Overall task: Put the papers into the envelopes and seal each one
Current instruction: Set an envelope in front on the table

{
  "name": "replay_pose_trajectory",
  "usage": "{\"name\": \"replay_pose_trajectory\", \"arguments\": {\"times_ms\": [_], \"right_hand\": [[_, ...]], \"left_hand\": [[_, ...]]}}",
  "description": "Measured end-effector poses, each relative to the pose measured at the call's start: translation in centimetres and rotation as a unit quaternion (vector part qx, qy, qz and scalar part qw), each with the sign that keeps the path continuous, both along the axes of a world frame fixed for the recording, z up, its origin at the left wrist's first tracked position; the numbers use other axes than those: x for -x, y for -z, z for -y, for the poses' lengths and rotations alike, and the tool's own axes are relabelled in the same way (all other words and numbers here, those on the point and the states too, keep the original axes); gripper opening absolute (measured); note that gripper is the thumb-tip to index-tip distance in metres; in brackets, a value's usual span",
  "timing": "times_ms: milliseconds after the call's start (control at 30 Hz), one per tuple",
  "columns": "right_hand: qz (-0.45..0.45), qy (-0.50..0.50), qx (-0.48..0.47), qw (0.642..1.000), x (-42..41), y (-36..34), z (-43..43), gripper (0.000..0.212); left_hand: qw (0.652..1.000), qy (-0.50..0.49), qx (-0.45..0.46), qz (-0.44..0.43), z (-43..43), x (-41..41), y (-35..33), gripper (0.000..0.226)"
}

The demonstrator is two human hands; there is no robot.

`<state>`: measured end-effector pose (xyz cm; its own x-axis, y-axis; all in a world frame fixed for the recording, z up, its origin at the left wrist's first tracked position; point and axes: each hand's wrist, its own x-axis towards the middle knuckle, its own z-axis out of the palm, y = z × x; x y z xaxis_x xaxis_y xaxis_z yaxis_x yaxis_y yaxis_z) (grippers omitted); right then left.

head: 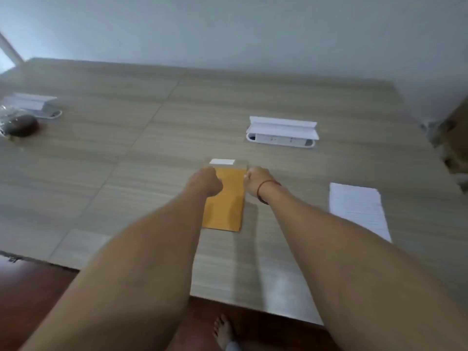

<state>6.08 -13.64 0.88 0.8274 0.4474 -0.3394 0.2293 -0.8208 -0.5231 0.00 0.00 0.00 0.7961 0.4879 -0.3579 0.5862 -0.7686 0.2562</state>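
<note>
Head view, envelope (225,198) between left hand (206,182), right hand (255,181)

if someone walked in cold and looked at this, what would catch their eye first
The flat orange-brown paper envelope at the middle of the pale wood-grain table stands out, with a white strip at its far end and the left hand and right hand curled at its two far corners. Next come the white lined paper sheets lying to its right, and the white open-lidded socket box set into the table beyond.
</note>
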Motion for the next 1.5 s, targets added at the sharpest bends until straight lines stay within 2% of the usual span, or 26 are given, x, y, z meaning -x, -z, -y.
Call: {"name": "replay_pose_trajectory", "arguments": {"times_ms": [133, 267, 467, 567, 700, 867, 1000, 1100, 1233, 1367, 1500], "right_hand": [[-0.064, 0.048, 0.014, 0.997, -0.6, 3.3, -2.9, 0.034], [-0.072, 0.094, 0.045, 0.992, -1.2, 6.6, -4.1, 0.036], [-0.088, 0.179, 0.044, 0.979, -2.2, 10.2, -5.6, 0.052], [-0.119, 0.247, 0.023, 0.961, -2.4, 10.8, -6.3, 0.058], [-0.171, 0.316, -0.005, 0.933, -2.7, 11.1, -6.8, 0.055], [-0.237, 0.348, -0.034, 0.906, -3.3, 10.5, -6.5, 0.050], [-0.226, 0.376, -0.048, 0.897, -3.3, 10.1, -5.7, 0.038], [-0.231, 0.391, -0.072, 0.888, -3.2, 10.0, -5.4, 0.040], [-0.282, 0.377, -0.109, 0.875, -3.5, 9.2, -4.1, 0.049], [-0.309, 0.343, -0.156, 0.873, -4.3, 7.4, -1.5, 0.042], [-0.252, 0.334, -0.131, 0.898, -5.8, 7.2, 2.4, 0.040]], "left_hand": [[0.999, -0.015, 0.023, -0.032, -2.7, -0.5, 3.4, 0.048], [0.998, -0.027, 0.031, -0.044, -4.4, -1.6, 6.2, 0.037], [0.994, -0.103, 0.037, -0.021, -5.9, -2.4, 9.8, 0.037], [0.986, -0.154, 0.061, -0.012, -6.3, -2.7, 10.5, 0.046], [0.978, -0.187, 0.089, -0.004, -7.2, -2.6, 10.7, 0.048], [0.981, -0.177, 0.082, -0.019, -7.2, -2.4, 10.5, 0.052], [0.985, -0.158, 0.066, -0.031, -6.3, -2.4, 9.8, 0.055], [0.985, -0.154, 0.058, -0.040, -6.0, -2.5, 9.3, 0.054], [0.986, -0.156, 0.056, -0.020, -4.8, -2.8, 8.3, 0.053], [0.974, -0.185, 0.129, 0.012, -2.7, -4.0, 7.3, 0.052], [0.957, -0.174, 0.229, 0.040, 1.4, -6.0, 5.6, 0.028]]}}
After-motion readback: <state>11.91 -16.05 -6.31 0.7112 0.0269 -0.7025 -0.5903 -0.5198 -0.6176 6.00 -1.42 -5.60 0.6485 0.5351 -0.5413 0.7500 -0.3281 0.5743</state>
